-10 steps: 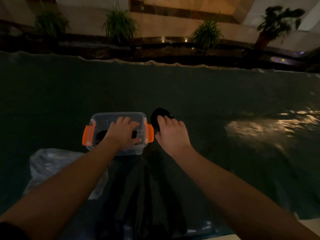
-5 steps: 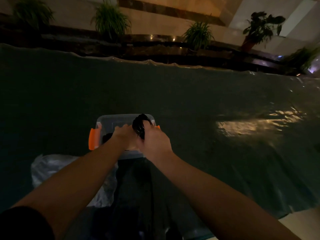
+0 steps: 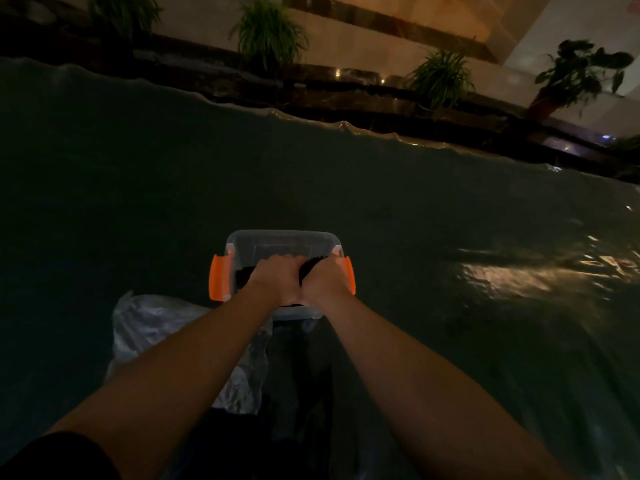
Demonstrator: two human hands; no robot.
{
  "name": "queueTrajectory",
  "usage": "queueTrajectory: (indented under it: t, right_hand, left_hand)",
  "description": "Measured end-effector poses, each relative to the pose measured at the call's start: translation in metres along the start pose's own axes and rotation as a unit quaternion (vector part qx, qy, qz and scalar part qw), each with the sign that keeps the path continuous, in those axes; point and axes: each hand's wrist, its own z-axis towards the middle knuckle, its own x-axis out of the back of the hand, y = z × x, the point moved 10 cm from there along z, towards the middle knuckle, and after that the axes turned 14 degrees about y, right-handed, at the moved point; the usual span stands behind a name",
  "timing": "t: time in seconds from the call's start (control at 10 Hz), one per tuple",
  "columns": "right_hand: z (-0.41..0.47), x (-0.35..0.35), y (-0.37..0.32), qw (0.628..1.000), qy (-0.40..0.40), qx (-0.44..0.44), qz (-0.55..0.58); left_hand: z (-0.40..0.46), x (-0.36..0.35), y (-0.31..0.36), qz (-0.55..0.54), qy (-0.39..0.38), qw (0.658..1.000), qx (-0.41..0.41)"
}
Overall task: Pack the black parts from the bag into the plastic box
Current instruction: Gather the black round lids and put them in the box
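Plastic box (image 3: 282, 239): I see a clear, rectangular tub with an orange latch on each short side, upright and open-topped on the dark covered table, straight ahead of me.
Black parts (image 3: 311, 266): I make out a dark, ridged piece inside the box toward its right end, and more black at the left end by the orange latch; the dim light hides their shape.
Bag (image 3: 152, 323): I see crumpled clear plastic lying flat on the table, just nearer than the box and to its left.
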Motion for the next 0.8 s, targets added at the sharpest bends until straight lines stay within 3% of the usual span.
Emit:
queueTrajectory:
  t: [0.1, 0.2, 0.4, 0.7, 0.8]
  right_hand:
    - [-0.001, -0.018, -0.002, 0.995, -0.056, 0.022, -0.074]
    - [-0.001, -0.039, -0.011, 0.954, -0.186, 0.090, -0.219]
    - [-0.014, -0.047, -0.001, 0.936, -0.314, 0.005, -0.158]
    - [-0.021, -0.024, -0.007, 0.948, -0.282, 0.033, -0.144]
    - [-0.026, -0.002, -0.017, 0.951, -0.254, 0.090, -0.153]
  left_hand:
    - [-0.004, 0.002, 0.000, -0.010, 0.016, 1.000, -0.018]
    - [-0.008, -0.002, 0.005, 0.010, 0.008, 0.999, -0.043]
    - [-0.003, -0.015, 0.005, 0.046, -0.019, 0.997, -0.066]
    - [0.002, -0.022, 0.003, 0.087, -0.025, 0.994, -0.061]
    - [0.004, -0.019, 0.005, 0.096, -0.028, 0.994, -0.050]
